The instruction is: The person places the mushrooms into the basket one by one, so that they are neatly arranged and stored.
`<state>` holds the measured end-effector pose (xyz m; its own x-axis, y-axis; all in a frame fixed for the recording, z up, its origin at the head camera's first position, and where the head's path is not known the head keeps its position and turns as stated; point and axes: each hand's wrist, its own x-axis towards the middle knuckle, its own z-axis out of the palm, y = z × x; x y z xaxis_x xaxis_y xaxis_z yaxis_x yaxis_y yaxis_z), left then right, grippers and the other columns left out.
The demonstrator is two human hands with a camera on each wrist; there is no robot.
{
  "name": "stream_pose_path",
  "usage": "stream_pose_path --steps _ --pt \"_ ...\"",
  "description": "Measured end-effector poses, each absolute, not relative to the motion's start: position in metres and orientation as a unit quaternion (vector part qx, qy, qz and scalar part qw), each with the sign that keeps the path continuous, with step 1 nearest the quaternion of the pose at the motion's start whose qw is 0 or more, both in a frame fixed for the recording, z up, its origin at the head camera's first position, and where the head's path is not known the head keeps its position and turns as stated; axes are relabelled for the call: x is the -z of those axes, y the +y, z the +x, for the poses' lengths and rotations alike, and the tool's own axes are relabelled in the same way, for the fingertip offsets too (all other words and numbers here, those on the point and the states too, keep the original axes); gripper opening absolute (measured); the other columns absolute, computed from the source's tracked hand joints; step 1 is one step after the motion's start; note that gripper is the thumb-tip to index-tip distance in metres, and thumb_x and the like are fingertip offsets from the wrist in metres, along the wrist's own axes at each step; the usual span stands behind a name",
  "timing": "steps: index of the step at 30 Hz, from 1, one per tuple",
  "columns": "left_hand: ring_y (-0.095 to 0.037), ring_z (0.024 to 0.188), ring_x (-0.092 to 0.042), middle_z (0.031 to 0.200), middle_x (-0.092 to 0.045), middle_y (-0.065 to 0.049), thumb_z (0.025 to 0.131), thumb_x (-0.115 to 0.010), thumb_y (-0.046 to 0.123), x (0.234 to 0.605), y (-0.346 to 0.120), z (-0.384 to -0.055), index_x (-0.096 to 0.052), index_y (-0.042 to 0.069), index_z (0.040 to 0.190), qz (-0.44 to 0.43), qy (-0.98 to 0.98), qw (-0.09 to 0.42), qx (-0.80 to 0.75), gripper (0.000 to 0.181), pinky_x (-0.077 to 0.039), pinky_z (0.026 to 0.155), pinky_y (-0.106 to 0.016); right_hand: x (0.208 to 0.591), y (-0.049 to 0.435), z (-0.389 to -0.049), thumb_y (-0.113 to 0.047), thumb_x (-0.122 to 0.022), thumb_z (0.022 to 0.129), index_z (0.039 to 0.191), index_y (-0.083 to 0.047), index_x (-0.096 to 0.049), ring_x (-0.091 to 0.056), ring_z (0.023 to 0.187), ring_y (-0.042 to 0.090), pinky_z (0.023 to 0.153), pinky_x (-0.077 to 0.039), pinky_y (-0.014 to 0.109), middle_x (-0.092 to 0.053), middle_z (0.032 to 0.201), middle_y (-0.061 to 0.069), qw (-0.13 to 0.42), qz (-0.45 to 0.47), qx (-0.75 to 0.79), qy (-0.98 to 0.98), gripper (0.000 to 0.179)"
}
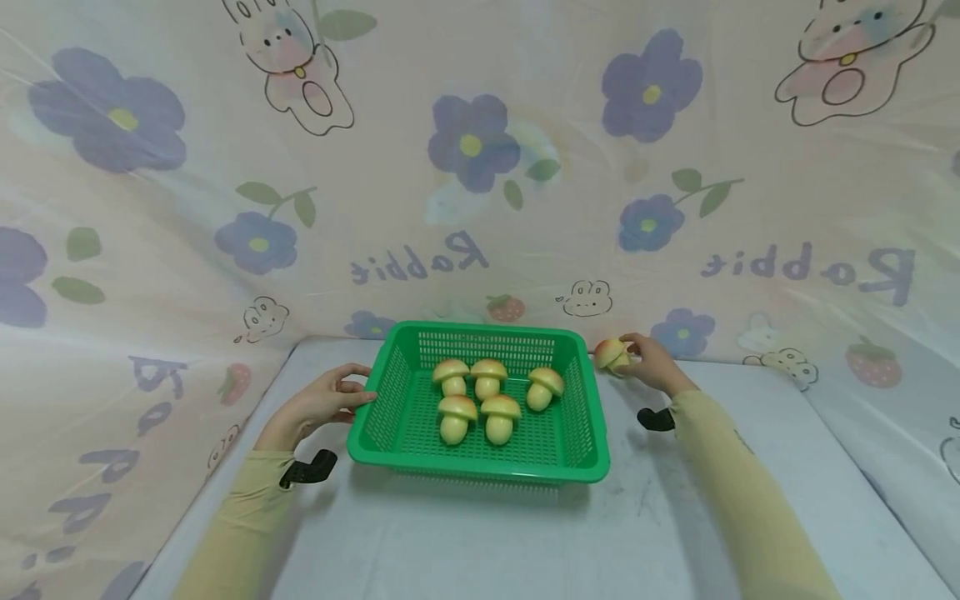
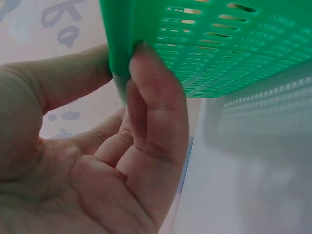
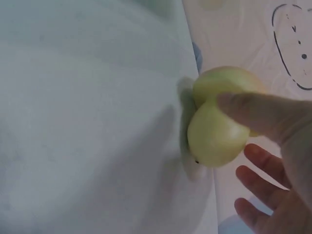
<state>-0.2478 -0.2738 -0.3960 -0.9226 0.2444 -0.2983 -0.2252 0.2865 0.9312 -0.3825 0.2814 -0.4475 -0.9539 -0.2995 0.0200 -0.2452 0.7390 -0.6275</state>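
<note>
A green plastic basket (image 1: 480,471) with perforated sides holds several toy mushrooms (image 1: 500,419) with yellow-orange caps and pale stems. My left hand (image 1: 322,404) grips the basket's left rim; in the left wrist view the thumb is on one side of the rim (image 2: 117,44) and a bent finger (image 2: 163,105) on the other. To the right of the basket, at the table's back edge, my right hand (image 1: 654,365) pinches another toy mushroom (image 3: 217,139). Its thumb (image 3: 248,109) lies across where cap and stem meet, and the far side of the mushroom is hidden.
The basket stands on a table covered in white (image 1: 465,542). Behind it and at the sides hangs a pale curtain (image 1: 555,242) printed with flowers, rabbits and lettering. A black strap piece (image 1: 311,469) sticks out from each wrist.
</note>
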Motion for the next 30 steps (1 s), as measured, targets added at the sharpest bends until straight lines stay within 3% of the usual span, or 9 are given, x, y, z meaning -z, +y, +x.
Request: stream_pose_path --steps 11,19,30 --pt "-0.02 0.073 -0.063 0.092 -0.061 -0.013 0.094 -0.064 0.017 0.396 -0.274 -0.248 -0.033 0.002 0.14 0.004 0.776 0.2 -0.598 0.058 -0.055 0.067 -0.035 0.452 0.264 -0.382 -0.013 -0.074 0.085 0.145 0.006 -0.03 -0.046 0.116 0.054 0.095 -0.04 0.058 -0.035 0.138 0.037 0.022 -0.146 0.367 0.918 0.077" --pt "-0.018 0.073 -0.062 0.09 -0.06 -0.011 0.094 -0.064 0.017 0.395 -0.274 -0.248 -0.034 0.002 0.139 0.001 0.779 0.197 -0.595 0.056 -0.054 0.066 -0.033 0.451 0.26 -0.381 -0.01 -0.077 0.081 0.13 0.007 -0.05 -0.054 0.106 0.046 0.086 -0.048 0.052 -0.05 0.128 0.028 0.013 -0.141 0.359 0.922 0.058" --pt "-0.018 0.072 -0.061 0.089 -0.06 -0.011 0.094 -0.063 0.015 0.395 -0.273 -0.248 -0.034 0.001 0.139 0.003 0.783 0.195 -0.591 0.055 -0.054 0.065 -0.033 0.444 0.262 -0.369 -0.02 -0.076 0.083 0.121 0.005 -0.049 -0.053 0.107 0.043 0.085 -0.047 0.052 -0.052 0.12 0.032 0.042 -0.102 0.335 0.936 0.053"
